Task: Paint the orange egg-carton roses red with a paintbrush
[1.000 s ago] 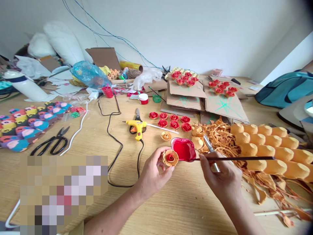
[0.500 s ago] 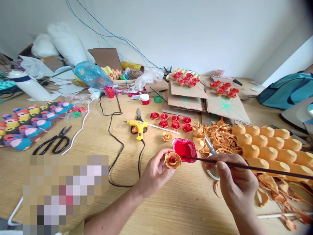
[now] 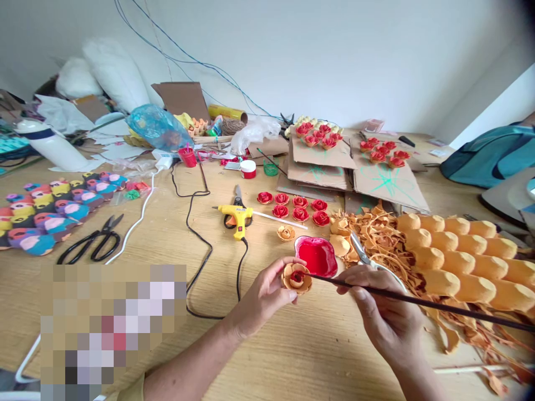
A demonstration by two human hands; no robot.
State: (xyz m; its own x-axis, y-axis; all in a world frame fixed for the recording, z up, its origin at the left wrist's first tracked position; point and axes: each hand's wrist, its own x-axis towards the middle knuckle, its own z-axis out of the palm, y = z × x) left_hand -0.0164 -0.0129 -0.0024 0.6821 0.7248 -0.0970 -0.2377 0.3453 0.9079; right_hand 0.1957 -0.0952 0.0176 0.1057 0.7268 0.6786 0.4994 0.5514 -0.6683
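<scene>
My left hand [image 3: 261, 298] pinches a small orange paper rose [image 3: 297, 277] with a red-painted centre, held just above the wooden table. A long dark paintbrush [image 3: 418, 301] is gripped in my right hand [image 3: 387, 317], and its tip touches the middle of the rose. Right behind the rose sits a small dish of red paint [image 3: 316, 255]. Several finished red roses [image 3: 292, 205] lie in rows farther back, with one unpainted orange rose [image 3: 286, 232] near them.
A yellow glue gun [image 3: 236, 215] with a black cord lies left of the roses. Orange egg cartons [image 3: 463, 256] and cut scraps fill the right side, with silver scissors [image 3: 365, 257]. Black scissors [image 3: 92, 242] and painted cartons [image 3: 45, 214] lie at the left. Cardboard sheets [image 3: 388, 181] hold more red roses.
The brush tip has moved from the red paint dish over to the rose's centre. My left hand has tilted the rose slightly toward the brush.
</scene>
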